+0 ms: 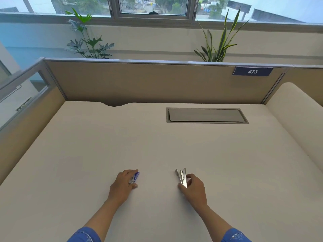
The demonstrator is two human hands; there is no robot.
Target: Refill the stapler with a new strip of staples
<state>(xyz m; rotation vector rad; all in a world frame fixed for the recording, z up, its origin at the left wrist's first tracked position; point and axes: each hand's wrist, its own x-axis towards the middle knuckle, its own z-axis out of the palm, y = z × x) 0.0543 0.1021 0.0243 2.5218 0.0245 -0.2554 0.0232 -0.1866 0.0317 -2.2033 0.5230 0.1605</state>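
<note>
A person's left hand (122, 184) closes its grip on a small blue staple box (136, 177), contents unseen, lying on the cream desk (157, 145). Nearby to the right, the silver stapler (181, 177) rests on the desk with its arms spread in a V, gripped by the right hand (194, 189). Farther back lies a closed grey cable hatch (206, 115). Behind the tan partition (139, 81), a leafy plant (87, 42) and a snake plant (222, 41) stand beneath a window (153, 5).

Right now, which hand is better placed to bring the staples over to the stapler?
The left, probably. The left hand grips the blue staple box, while the right hand is busy holding the silver stapler, which lies apart from the box on the desk.
</note>
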